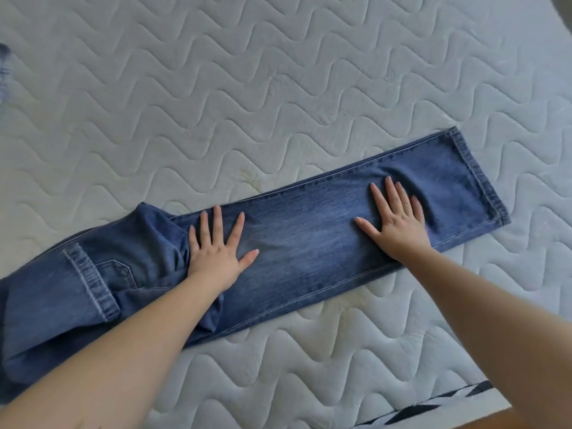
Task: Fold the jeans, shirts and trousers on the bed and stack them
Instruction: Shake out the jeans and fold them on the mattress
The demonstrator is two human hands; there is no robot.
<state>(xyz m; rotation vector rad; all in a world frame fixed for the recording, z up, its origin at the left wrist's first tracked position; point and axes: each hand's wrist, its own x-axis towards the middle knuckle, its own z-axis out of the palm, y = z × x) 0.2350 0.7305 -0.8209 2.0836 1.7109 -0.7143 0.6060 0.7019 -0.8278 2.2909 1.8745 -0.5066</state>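
Note:
A pair of blue jeans (306,252) lies lengthwise across the white quilted mattress (247,88), one leg folded over the other, hems at the right, waist and pocket bunched at the left. My left hand (216,255) rests flat on the denim near the crotch, fingers spread. My right hand (396,221) presses flat on the legs closer to the hems, fingers spread too. Neither hand grips the cloth.
Another piece of blue denim (4,72) peeks in at the far left edge. The mattress edge with a black-and-white striped trim (448,404) runs along the lower right corner.

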